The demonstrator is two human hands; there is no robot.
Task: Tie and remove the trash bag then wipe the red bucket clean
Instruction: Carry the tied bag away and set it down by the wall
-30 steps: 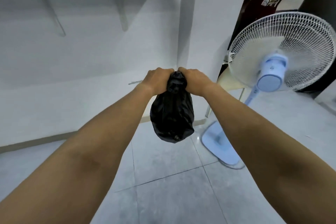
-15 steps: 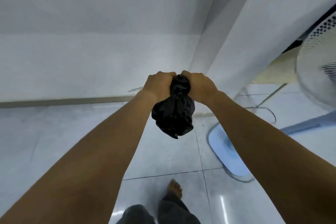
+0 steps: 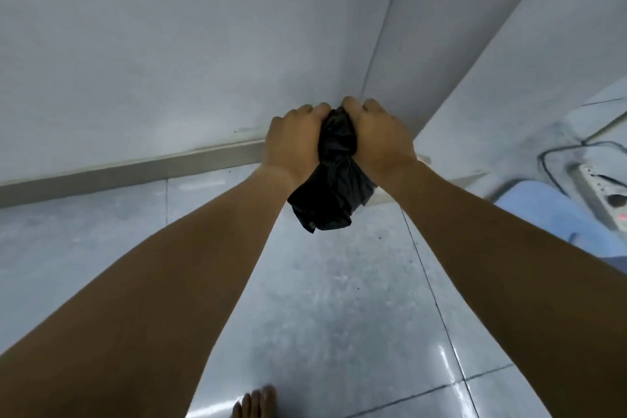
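Observation:
A small black trash bag (image 3: 330, 193) hangs in the air in front of me, above the floor tiles. My left hand (image 3: 293, 139) and my right hand (image 3: 381, 142) are both clenched on its bunched neck, knuckles side by side, arms stretched forward. The bag's body droops below my fists. The red bucket is out of view.
A white wall (image 3: 169, 44) with a beige skirting strip (image 3: 135, 166) stands just ahead, and a wall corner (image 3: 383, 44) juts out behind my hands. A light-blue fan base (image 3: 556, 214), a power strip (image 3: 607, 187) and a black cable (image 3: 549, 153) lie at right. My bare foot (image 3: 254, 404) shows at the bottom.
The view has tilted further down and closer to the wall; the fan head has left the frame. Both hands stay clenched on the bag's neck.

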